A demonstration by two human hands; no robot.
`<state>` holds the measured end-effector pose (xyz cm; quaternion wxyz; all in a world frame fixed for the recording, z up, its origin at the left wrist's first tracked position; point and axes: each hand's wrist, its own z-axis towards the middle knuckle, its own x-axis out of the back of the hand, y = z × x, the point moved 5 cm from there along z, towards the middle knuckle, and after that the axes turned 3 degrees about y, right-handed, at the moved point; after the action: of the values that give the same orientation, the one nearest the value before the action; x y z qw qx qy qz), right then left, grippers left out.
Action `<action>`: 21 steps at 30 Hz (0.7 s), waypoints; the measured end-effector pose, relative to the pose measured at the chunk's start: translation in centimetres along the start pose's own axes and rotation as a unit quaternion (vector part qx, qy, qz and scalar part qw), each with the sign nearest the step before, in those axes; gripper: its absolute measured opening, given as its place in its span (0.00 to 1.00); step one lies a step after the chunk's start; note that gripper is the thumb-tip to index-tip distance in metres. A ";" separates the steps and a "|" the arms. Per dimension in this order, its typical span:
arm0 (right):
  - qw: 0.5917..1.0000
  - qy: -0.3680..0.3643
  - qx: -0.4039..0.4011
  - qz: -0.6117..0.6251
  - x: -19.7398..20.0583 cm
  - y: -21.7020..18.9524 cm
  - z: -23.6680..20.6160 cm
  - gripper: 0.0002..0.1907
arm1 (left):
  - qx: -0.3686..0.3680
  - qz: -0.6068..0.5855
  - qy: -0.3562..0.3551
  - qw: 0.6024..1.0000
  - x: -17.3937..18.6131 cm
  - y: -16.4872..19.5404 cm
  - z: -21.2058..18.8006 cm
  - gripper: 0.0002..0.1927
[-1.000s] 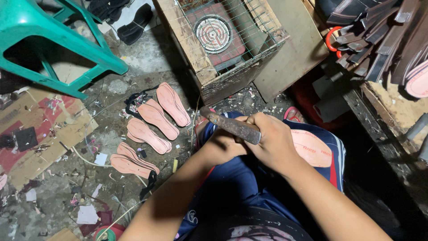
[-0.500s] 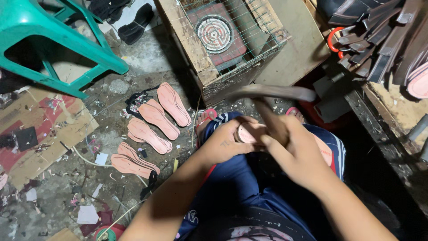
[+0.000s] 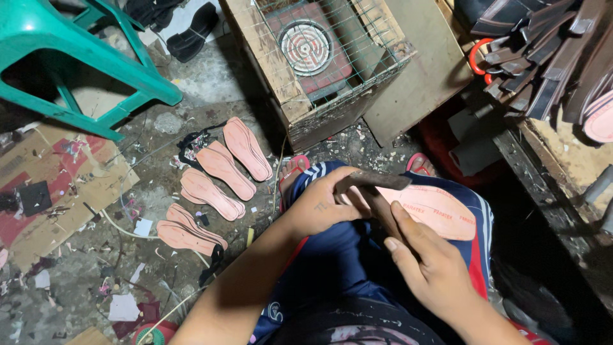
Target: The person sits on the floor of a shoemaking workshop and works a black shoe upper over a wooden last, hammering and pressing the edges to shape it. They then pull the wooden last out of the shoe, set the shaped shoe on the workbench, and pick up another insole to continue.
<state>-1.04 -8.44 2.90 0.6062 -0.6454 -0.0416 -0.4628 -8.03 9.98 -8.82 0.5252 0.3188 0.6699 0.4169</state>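
My left hand [image 3: 319, 207] is pressed down on the pink insole [image 3: 434, 211] lying across my lap, just right of centre in the frame, fingers curled over its near end. My right hand [image 3: 424, 268], lower right of centre, is clenched round the handle of a hammer [image 3: 373, 181], whose dark head sits flat across the insole right beside my left fingertips. The insole rests on my blue shorts [image 3: 332, 268], its far end pointing to the right.

Down on the floor [image 3: 83, 275], left of centre, lie more pink insoles [image 3: 220, 169] in loose pairs, some overlapping, with paper scraps and offcuts around them. A green plastic stool [image 3: 76, 57] stands in the upper left. At the top centre sits a wooden box [image 3: 268, 70] with wire mesh over it and a round coil heater [image 3: 306, 45] inside. In the upper right, dark strips [image 3: 543, 57] hang in a bunch over a shelf edge. A red sandal [image 3: 294, 167] peeks out just past my knee.
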 end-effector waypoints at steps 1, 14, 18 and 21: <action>1.000 0.002 0.002 -0.004 -0.2 0.0 0.0 0.30 | 0.004 0.018 0.004 1.000 0.1 0.0 -0.1 0.31; 0.998 0.024 0.035 -0.035 0.4 -0.8 -0.5 0.28 | 0.010 0.001 -0.002 1.000 0.0 0.3 0.2 0.31; 0.998 0.056 -0.026 0.012 1.2 -0.6 -1.0 0.30 | -0.012 0.021 0.008 1.000 0.2 0.2 0.2 0.33; 0.979 0.111 -0.034 0.165 2.4 -0.7 -2.0 0.30 | -0.034 0.014 -0.005 0.999 0.1 -0.2 0.5 0.33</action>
<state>-1.22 -11.15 4.64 0.6525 -0.6084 0.1489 -0.4265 -7.60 10.13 -9.10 0.5336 0.3122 0.6481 0.4448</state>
